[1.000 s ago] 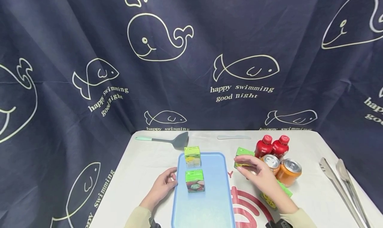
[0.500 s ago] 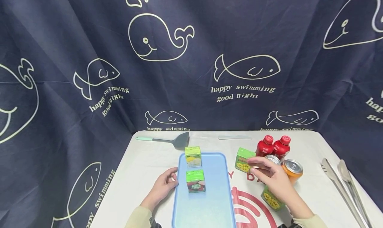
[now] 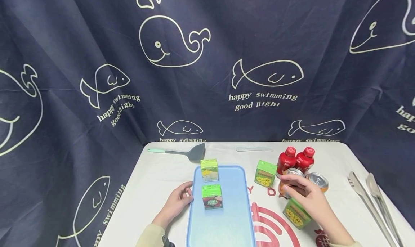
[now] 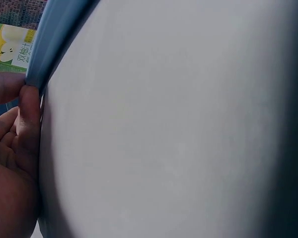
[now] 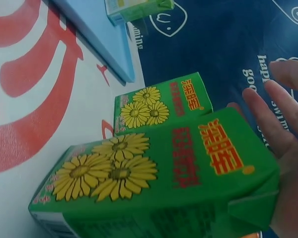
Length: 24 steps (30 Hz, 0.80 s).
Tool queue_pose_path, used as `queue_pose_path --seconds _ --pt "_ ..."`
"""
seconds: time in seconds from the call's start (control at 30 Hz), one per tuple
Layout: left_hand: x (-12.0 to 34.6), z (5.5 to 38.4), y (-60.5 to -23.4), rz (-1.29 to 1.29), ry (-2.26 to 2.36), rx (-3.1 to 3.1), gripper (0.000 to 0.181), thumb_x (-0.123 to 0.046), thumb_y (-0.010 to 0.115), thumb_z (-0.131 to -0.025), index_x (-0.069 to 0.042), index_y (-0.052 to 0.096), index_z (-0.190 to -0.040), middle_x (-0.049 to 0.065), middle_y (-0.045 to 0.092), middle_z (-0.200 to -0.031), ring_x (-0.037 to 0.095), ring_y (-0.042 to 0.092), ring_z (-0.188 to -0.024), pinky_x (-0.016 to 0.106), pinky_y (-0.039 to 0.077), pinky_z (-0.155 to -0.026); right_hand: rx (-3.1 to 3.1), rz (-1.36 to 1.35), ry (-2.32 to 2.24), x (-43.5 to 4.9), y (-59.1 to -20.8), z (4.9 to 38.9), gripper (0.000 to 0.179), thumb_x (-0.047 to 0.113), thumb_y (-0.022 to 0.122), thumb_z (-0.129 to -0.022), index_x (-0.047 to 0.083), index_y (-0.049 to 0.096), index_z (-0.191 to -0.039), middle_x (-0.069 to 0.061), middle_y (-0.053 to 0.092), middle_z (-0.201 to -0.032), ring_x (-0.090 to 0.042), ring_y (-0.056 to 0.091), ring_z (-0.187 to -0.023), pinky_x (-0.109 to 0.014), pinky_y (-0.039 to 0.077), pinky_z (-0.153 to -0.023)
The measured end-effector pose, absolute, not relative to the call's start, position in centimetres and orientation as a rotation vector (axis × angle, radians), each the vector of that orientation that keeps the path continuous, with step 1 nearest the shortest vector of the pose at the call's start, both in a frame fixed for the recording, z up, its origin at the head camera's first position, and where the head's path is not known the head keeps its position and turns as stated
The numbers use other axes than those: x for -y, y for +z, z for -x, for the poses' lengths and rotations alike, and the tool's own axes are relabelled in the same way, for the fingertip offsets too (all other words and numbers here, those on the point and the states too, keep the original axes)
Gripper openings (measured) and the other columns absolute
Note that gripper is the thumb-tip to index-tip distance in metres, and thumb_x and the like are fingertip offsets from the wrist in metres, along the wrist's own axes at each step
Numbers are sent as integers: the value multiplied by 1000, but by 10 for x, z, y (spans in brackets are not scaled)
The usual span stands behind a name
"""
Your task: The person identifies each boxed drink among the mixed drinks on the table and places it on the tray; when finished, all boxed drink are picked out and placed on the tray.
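Note:
My left hand (image 3: 175, 203) is at the left edge of a blue tray (image 3: 233, 218); its thumb and a finger pinch the rim in the left wrist view. A lemon-yellow drink carton (image 3: 209, 170) and a green carton with dark fruit pictures (image 3: 212, 196) stand on the tray. My right hand (image 3: 306, 193), fingers spread and loosely bent, hovers by the cans and over a green drink carton with yellow flowers (image 3: 295, 214). In the right wrist view that carton (image 5: 154, 178) lies beside the palm, outside the fingers. A matching carton (image 3: 265, 174) stands farther back.
Two red bottles (image 3: 286, 160) stand behind two orange cans (image 3: 317, 182), the nearer one partly covered by my right hand. Metal utensils (image 3: 373, 200) lie at the right edge. A spatula (image 3: 194, 152) and a pale knife (image 3: 254, 149) lie along the back.
My right hand has drawn back and to the right, away from the farther flower carton, toward the nearer one and the cans. The left hand and tray have stayed put.

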<state>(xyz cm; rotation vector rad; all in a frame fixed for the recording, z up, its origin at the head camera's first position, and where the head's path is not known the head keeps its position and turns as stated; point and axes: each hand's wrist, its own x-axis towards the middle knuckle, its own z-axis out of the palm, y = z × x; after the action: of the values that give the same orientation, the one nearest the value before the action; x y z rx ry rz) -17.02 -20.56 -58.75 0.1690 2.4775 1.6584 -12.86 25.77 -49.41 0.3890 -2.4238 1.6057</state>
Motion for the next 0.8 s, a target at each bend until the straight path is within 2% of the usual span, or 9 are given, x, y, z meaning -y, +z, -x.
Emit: queue_pose_path --seconds 0.43,0.6,0.8 --pt "205 171 -586 -168 1605 -2505 58 -9 70 -94 -4 53 -149 5 62 -103 11 55 -76 23 47 -66 2453 -232 1527 -279 -504 112 31 6 73 -97 5 69 -128 -11 74 -114 -10 71 -100 -15 52 -83" --pt "206 171 -587 -182 1600 -2517 57 -8 69 -94 -4 54 -149 3 62 -103 11 55 -75 23 47 -66 2478 -176 1502 -288 -511 104 32 9 72 -99 4 68 -130 -13 74 -118 -5 70 -102 -14 51 -84" --pt "206 172 -588 -180 1598 -2521 57 -8 69 -94 -4 54 -148 3 62 -103 11 55 -76 23 47 -67 2591 16 1524 -295 -516 95 44 26 72 -101 5 62 -138 0 72 -120 1 65 -102 -17 53 -79"
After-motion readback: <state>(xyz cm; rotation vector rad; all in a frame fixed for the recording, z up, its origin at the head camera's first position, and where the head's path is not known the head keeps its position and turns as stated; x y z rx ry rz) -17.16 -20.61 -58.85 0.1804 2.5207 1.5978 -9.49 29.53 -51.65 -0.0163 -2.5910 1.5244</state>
